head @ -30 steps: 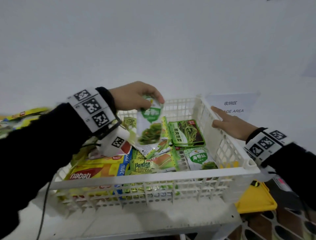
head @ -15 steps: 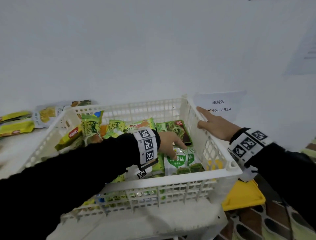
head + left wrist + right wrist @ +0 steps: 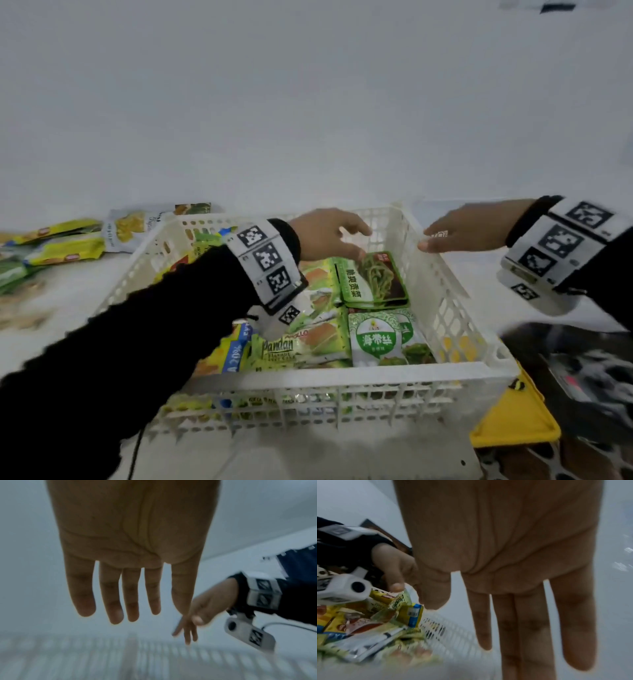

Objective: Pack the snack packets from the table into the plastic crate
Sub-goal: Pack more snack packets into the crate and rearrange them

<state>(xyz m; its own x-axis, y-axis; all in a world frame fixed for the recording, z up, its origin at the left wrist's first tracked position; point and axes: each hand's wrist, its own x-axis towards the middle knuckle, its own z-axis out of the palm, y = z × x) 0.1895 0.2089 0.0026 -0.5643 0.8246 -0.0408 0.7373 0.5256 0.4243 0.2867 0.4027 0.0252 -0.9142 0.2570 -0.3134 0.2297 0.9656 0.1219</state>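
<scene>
- Packets [image 3: 375, 337] already fill much of the crate [image 3: 342, 377], lying flat and overlapping; more packets [image 3: 65, 248] lie on the table [image 3: 78, 291] to the left of it, outside the wall
- Left hand [image 3: 327, 234] hovers over the far part of the crate above a dark green packet [image 3: 375, 281]; its fingers are spread and straight and it holds nothing
- Right hand [image 3: 469, 231] sits at the crate's far right rim, fingers extended, nothing pinched; whether the fingertips actually touch the rim I cannot tell, as the frame is blurred there
- Handling, as a judgement: the packets look light, thin and floppy, with glossy film that will likely slide between fingers and over each other; contents are probably crushable, so no hard squeeze
- Best hold is likely a pinch on a sealed edge or corner, or thumb over one face and fingers under the other
- Head view alone shows the loose packets on the table and how the crate is laid out
- Left wrist view shows the left palm [image 3: 133, 524] empty with all fingers apart, which the head view only hints at, and the right hand [image 3: 205, 609] beyond it
- Right wrist view shows the right palm [image 3: 505, 547] bare, plus the heaped yellow and green packets [image 3: 368, 622] against the crate's mesh wall
</scene>
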